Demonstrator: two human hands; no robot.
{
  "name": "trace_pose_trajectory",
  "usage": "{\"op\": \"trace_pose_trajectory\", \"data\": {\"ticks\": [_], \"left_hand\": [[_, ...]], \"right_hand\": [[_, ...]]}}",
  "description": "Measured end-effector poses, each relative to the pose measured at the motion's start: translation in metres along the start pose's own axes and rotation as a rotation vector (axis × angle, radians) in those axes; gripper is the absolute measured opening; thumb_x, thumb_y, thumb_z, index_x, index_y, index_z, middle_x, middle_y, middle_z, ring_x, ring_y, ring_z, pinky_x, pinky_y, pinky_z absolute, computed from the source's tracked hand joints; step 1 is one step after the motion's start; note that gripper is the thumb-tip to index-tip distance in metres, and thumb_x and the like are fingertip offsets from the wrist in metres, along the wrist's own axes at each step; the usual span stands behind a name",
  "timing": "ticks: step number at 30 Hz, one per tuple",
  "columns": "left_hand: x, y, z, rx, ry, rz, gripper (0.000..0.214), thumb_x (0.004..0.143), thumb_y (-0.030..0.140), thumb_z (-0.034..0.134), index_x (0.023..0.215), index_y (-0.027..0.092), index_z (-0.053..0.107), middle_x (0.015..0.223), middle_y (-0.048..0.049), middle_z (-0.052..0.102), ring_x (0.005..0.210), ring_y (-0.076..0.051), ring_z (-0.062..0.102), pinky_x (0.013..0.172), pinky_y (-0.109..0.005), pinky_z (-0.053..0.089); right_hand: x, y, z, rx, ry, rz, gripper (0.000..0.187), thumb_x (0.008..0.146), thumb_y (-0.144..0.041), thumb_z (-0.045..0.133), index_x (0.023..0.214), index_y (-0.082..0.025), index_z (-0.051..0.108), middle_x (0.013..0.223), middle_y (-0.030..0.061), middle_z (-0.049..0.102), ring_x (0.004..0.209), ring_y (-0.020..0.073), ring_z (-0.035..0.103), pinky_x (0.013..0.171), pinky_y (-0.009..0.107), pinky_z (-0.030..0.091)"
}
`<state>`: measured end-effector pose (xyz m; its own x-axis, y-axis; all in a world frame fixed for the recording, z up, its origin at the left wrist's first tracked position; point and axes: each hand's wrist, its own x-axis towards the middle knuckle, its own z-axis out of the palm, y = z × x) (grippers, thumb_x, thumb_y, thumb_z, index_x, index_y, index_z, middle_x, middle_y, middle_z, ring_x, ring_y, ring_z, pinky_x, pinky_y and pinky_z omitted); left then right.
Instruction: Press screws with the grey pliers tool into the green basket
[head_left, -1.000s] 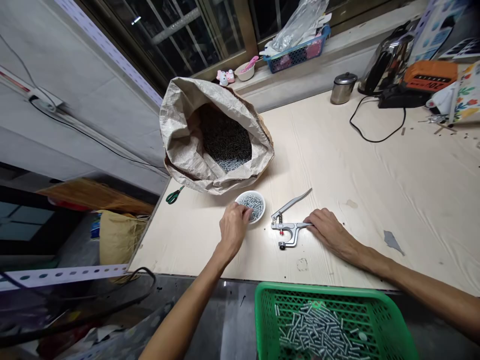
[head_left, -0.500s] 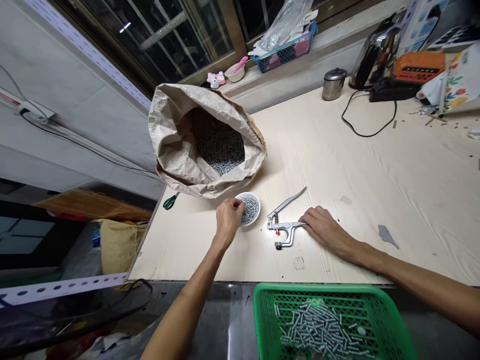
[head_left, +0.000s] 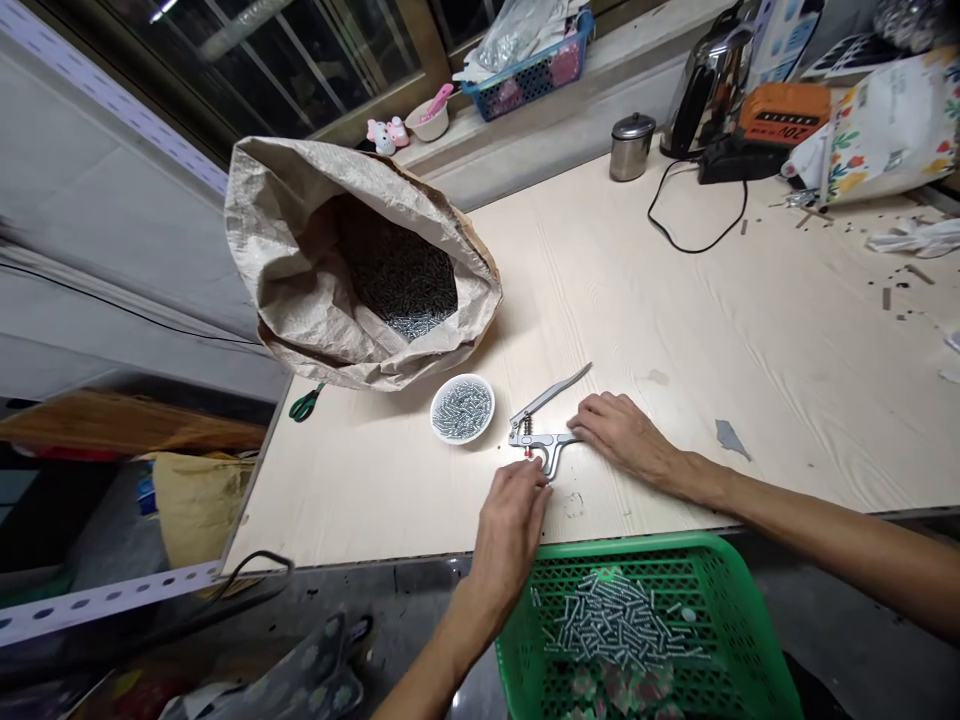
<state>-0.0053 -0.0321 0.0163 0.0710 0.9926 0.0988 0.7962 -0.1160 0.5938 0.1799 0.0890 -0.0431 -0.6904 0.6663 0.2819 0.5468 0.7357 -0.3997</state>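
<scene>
Pliers (head_left: 538, 440) lie near the front edge of the counter (head_left: 420, 510), lower handle gripped by our right hand (head_left: 626, 440). Whether our left hand's (head_left: 510, 520) fingers, at the lower jaw, grip anything, we cannot tell.

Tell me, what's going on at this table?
A person's right hand rests at one handle of a silver plier-like tool on the table. The left hand is at the tool's other end; I can't tell whether it pinches anything. A white bowl of little metal pieces sits by an open sack, and a green basket holds metal pieces too.
</scene>
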Motion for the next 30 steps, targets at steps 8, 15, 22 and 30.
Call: {"op": "trace_pose_trajectory", "data": {"ticks": [8,15,22,30], "left_hand": [[0.012,0.004,0.035,0.297,-0.212,0.26,0.027,0.092,0.005,0.034,0.11,0.016,0.051,0.144,-0.0114,0.044,0.143,-0.026,0.022,0.109,-0.05,0.041],[0.007,0.004,0.04,0.197,-0.226,0.26,0.02,0.093,0.01,0.037,0.109,0.012,0.05,0.128,-0.0179,0.057,0.127,-0.027,0.048,0.103,-0.048,0.047],[0.02,0.012,0.025,0.143,-0.1,0.328,0.016,0.092,0.01,0.041,0.103,0.015,0.051,0.136,-0.0141,0.052,0.14,-0.027,0.029,0.108,-0.048,0.042],[0.041,0.005,0.053,0.196,-0.149,0.311,0.02,0.091,0.009,0.041,0.109,0.013,0.05,0.117,-0.015,0.063,0.109,-0.024,0.058,0.096,-0.046,0.05]], "right_hand": [[0.057,0.018,-0.008,-0.206,-0.195,-0.041,0.025,0.092,-0.009,0.041,0.1,-0.018,0.063,0.094,0.0074,0.061,0.089,0.021,0.049,0.072,0.032,0.04],[0.083,0.041,-0.011,-0.216,-0.241,0.048,0.03,0.091,-0.005,0.035,0.094,-0.016,0.062,0.098,0.0085,0.06,0.093,0.0198,0.049,0.07,0.029,0.039],[0.082,0.044,-0.021,-0.249,-0.28,0.104,0.031,0.09,-0.004,0.036,0.102,-0.016,0.062,0.101,0.0095,0.059,0.095,0.0219,0.05,0.067,0.03,0.038],[0.068,0.045,-0.024,-0.178,-0.267,0.032,0.026,0.09,-0.006,0.038,0.095,-0.018,0.061,0.095,0.0078,0.058,0.09,0.0192,0.05,0.064,0.028,0.036]]}}
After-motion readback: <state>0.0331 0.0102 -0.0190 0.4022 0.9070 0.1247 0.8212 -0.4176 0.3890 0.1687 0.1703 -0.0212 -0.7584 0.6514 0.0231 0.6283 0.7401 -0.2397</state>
